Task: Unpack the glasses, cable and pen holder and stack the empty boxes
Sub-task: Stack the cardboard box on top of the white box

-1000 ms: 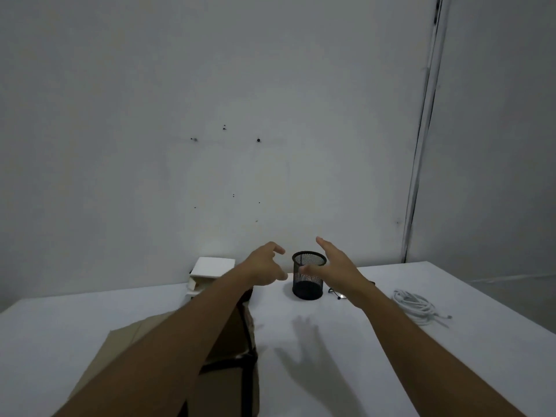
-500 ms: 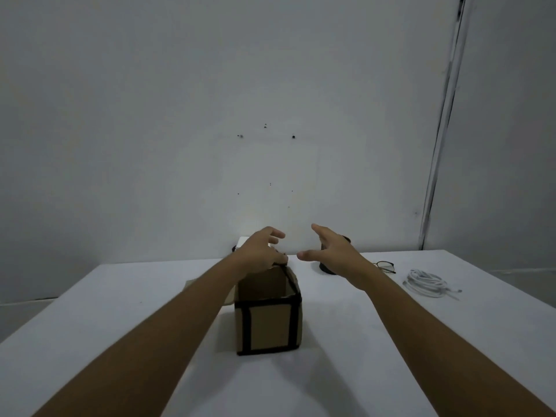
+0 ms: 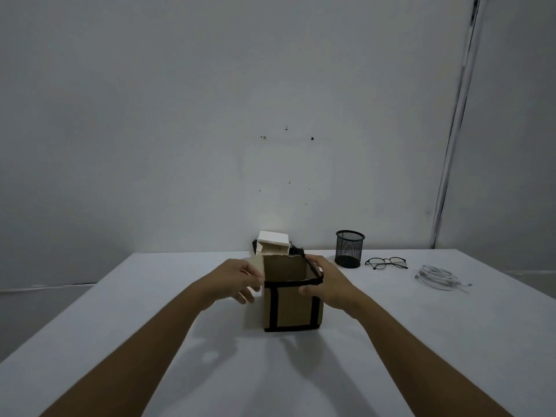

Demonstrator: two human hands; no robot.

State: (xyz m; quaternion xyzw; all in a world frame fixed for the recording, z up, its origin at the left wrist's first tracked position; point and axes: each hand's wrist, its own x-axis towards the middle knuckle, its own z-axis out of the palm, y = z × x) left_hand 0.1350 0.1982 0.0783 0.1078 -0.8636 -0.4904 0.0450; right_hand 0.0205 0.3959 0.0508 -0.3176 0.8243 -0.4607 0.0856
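Brown box (image 3: 293, 308) is sitting open-topped mid-desk (image 3: 120, 326), white box (image 3: 272, 243) just behind it. Right hand (image 3: 326, 284) is gripping its right top rim, thumb on the front. Left hand (image 3: 233, 279) is hovering half-open at the left wall, blurred; cannot tell if touching. Pen holder (image 3: 349, 249), glasses (image 3: 386, 262) and cable (image 3: 437, 276) are lying out to the right. Box is probably empty: light, thin-walled, crushable. Gripping both side walls is looking safest.
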